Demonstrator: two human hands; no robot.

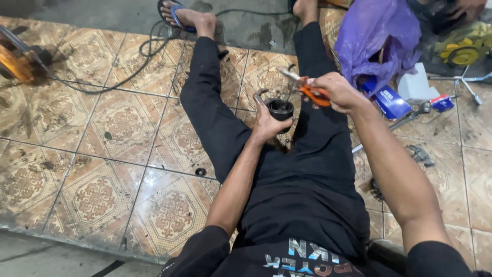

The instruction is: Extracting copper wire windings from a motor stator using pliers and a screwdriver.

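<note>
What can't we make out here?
Head view only:
- Black cylinder: lower part hidden by the left hand.
- Scissors: handles partly covered by the right hand; blade tips blurred.
- Purple bag: contents hidden.
- Orange machine: cut off by the left edge.

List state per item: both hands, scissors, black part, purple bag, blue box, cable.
left hand: gripping the black part from the side
right hand: closed on the scissors' handles
scissors: held, blades apparently closed, tip up-left
black part: held above the lap, open end up
purple bag: crumpled on the floor
blue box: lying flat, partly under the bag
cable: loose across the tiles
</note>
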